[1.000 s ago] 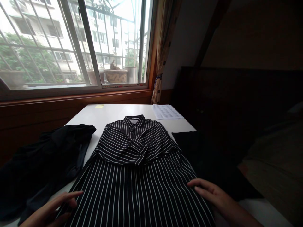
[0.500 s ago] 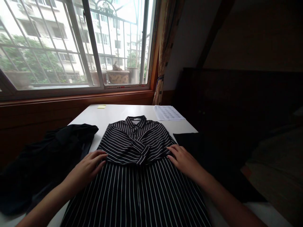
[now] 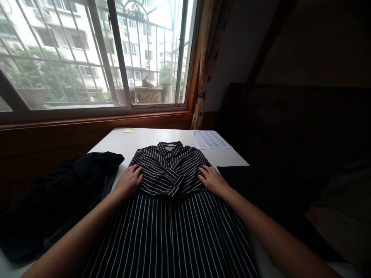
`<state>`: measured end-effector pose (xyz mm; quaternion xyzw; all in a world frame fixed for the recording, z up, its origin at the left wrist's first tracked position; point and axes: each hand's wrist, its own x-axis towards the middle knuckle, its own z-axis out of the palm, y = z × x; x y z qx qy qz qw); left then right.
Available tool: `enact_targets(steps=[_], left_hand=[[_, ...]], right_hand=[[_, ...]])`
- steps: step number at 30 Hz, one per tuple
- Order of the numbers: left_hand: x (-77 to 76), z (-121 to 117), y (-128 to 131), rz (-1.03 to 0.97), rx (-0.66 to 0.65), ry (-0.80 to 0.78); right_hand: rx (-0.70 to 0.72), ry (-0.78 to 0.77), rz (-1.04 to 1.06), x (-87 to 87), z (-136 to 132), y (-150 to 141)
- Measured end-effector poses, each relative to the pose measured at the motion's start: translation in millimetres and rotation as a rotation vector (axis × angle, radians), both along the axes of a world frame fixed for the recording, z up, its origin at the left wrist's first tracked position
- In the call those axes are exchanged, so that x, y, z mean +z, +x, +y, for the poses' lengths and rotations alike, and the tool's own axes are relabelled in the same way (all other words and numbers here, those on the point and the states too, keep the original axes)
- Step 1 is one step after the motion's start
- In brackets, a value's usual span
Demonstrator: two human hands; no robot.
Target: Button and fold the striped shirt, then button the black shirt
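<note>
A black shirt with thin white stripes (image 3: pixel 171 216) lies face up on the white table (image 3: pixel 150 137), collar toward the window, its sleeves folded across the chest. My left hand (image 3: pixel 129 180) rests on the shirt's left edge by the folded sleeve, fingers curled onto the cloth. My right hand (image 3: pixel 212 179) lies flat on the right edge by the other sleeve, fingers stretched out. Both forearms reach over the lower part of the shirt.
A dark crumpled garment (image 3: pixel 55 197) lies at the left of the table. A dark folded cloth (image 3: pixel 240 175) sits at the right edge. A printed sheet (image 3: pixel 210 139) and a yellow sticky note (image 3: pixel 128 131) lie at the far side, below the barred window (image 3: pixel 95 54).
Both hands have slid from the lower part of the shirt up along its sides to the folded sleeves. The view has shifted slightly.
</note>
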<state>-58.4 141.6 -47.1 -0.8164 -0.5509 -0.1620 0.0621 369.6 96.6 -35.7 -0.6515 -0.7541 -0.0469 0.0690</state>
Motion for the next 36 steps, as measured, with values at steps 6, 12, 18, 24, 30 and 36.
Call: enact_targets(steps=[6,12,18,24,30,36], left_hand=[[1.2,31,1,0.023,0.011,-0.016],[6.1,62,1,0.034,0.025,-0.04],[8.6,87,1,0.052,0.01,-0.077],[11.1,99,1,0.068,0.007,-0.091],[11.1,75,-12,0.067,0.009,-0.105],[4.2,-22,-40,0.104,-0.178,-0.127]], right_hand=[[0.0,0.002,-0.006,-4.8,40,-3],[-0.006,-0.001,0.006,-9.8,81,-4],[-0.014,-0.015,0.032,-14.2,113,-1],[0.007,-0.02,0.046,-11.1,121,2],[-0.006,0.037,0.046,-5.2,82,1],[0.093,0.026,0.053,-13.7,-23,4]])
